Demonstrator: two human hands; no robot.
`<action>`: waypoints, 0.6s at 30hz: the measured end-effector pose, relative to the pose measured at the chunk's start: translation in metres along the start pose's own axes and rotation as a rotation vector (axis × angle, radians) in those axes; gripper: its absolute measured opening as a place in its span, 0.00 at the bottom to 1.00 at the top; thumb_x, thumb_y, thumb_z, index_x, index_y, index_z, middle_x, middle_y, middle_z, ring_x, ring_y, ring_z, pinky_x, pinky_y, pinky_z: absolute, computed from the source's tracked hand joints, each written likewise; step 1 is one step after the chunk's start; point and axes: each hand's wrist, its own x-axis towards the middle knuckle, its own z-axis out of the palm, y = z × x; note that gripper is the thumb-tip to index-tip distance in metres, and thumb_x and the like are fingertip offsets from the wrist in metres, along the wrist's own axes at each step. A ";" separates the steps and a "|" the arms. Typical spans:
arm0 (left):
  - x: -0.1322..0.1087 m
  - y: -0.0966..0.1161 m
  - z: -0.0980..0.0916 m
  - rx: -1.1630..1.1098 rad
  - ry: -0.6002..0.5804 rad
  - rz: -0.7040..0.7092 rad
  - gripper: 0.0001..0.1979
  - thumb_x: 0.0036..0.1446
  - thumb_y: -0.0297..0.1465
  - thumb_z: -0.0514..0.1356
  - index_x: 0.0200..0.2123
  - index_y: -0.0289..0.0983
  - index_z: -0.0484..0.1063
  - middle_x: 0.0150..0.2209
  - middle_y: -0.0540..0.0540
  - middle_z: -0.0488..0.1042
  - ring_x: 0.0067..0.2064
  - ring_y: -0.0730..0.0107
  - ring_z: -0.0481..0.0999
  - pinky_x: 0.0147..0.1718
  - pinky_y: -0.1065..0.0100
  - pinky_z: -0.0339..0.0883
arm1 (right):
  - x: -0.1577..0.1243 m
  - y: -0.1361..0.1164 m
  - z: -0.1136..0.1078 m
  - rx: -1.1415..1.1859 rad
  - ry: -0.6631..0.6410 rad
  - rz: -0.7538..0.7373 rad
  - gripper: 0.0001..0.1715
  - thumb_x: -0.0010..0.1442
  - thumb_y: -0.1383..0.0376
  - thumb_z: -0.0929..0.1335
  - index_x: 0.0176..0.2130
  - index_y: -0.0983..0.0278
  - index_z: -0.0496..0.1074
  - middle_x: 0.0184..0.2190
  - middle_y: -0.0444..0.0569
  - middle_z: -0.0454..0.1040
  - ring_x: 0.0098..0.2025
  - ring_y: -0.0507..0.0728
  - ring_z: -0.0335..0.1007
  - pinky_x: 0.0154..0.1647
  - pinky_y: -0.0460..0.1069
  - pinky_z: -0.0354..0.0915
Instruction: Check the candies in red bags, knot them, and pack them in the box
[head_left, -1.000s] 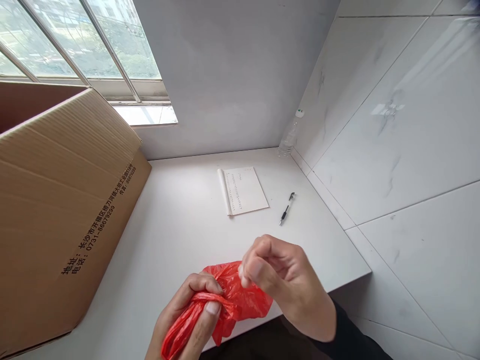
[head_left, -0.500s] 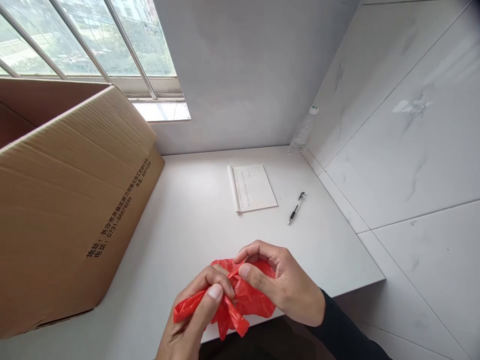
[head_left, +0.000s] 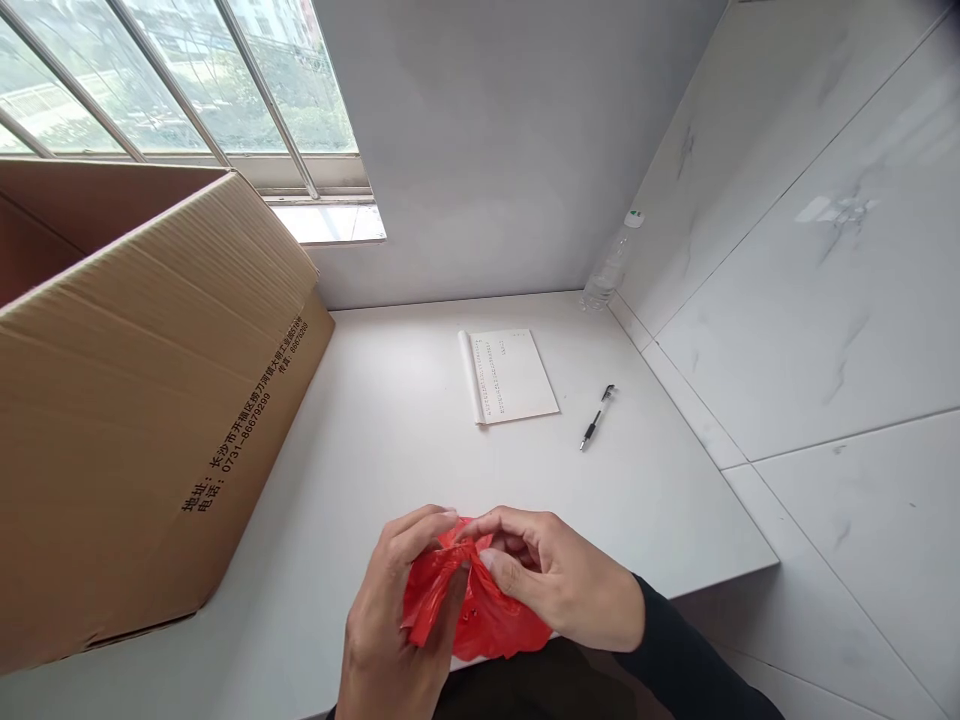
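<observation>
A crumpled red plastic bag (head_left: 499,620) is between my two hands at the near edge of the table. My left hand (head_left: 397,600) is wrapped round its left side, with the thumb pushed in among the folds. From the right, my right hand (head_left: 559,575) pinches the gathered plastic between thumb and curled fingers. Part of the bag hangs down below the right fingers. Whether anything is inside the bag cannot be seen.
A large open cardboard box (head_left: 150,400) stands on the left of the white table (head_left: 375,440). An open notepad (head_left: 517,375) lies ahead of my hands, with a black pen (head_left: 597,418) to its right. A clear plastic bottle (head_left: 607,270) stands in the back corner.
My left hand has turned more upright and shifted its grip on the bag. The loose strips that stuck out past the left thumb are now gathered in. My right hand stays at the bag, slightly lower.
</observation>
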 end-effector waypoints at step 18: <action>-0.003 -0.001 -0.008 0.064 -0.049 -0.082 0.14 0.61 0.34 0.64 0.50 0.48 0.77 0.36 0.49 0.74 0.31 0.70 0.72 0.29 0.72 0.67 | -0.012 -0.006 -0.003 -0.117 0.220 -0.042 0.31 0.62 0.56 0.72 0.61 0.53 0.62 0.47 0.45 0.77 0.50 0.56 0.74 0.55 0.54 0.67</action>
